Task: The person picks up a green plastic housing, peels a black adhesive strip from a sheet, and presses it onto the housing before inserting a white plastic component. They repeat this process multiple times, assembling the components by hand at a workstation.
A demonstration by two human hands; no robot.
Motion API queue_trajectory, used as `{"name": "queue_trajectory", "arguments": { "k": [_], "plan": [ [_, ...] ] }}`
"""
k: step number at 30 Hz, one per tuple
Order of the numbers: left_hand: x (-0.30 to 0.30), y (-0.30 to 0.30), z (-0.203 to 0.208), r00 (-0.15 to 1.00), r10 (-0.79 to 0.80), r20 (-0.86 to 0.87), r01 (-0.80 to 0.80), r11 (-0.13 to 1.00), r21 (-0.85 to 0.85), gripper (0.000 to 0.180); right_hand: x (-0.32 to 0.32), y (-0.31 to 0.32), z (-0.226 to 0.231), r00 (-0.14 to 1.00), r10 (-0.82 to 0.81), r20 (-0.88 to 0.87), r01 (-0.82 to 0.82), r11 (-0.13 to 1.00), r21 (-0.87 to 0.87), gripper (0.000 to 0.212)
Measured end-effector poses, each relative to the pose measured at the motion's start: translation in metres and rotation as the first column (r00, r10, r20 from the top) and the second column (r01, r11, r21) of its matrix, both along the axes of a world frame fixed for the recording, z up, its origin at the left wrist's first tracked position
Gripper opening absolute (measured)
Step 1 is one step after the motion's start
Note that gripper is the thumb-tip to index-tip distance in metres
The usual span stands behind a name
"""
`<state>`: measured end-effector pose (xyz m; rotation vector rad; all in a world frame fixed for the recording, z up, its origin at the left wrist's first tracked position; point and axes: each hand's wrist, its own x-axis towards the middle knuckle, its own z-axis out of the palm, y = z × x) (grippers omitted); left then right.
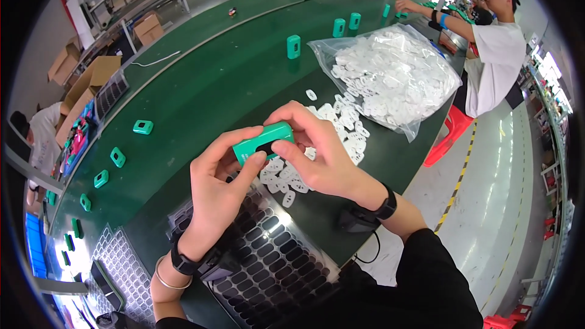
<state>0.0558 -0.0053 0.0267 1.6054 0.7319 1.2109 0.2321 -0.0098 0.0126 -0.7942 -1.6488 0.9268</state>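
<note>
Between my two hands is a green plastic device housing with a dark oval window, held on its side above the bench. My left hand grips its left end, thumb along the lower edge. The fingers of my right hand wrap the right end, and its thumb presses on the dark window. Loose white oval plastic pieces lie in a pile just beneath and behind my hands. Below my wrists rests a clear sheet of dark oval stickers.
A large clear bag of white pieces lies at the right. Similar green housings stand spaced along the green bench. A second, mostly peeled sheet lies lower left. A person reaches over the bench at far right.
</note>
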Motion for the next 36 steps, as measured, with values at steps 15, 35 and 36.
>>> {"name": "queue_trajectory", "arguments": {
  "k": [15,35,36],
  "plan": [
    [-0.006,-0.009,0.012,0.892,0.207,-0.401,-0.046,0.925,0.377,0.031,0.028,0.018,0.01,0.933,0.145,0.329,-0.166,0.985,0.036,0.021],
    [0.021,-0.018,-0.061,0.793,-0.291,-0.535,0.382,0.922,0.064,0.028,0.075,0.138,-0.03,0.256,-0.29,0.922,0.466,0.873,0.145,0.017],
    [0.021,-0.018,-0.062,0.78,-0.263,-0.568,0.37,0.926,0.08,0.029,0.073,0.129,-0.027,0.226,-0.34,0.913,0.45,0.867,0.212,0.016]
  ]
}}
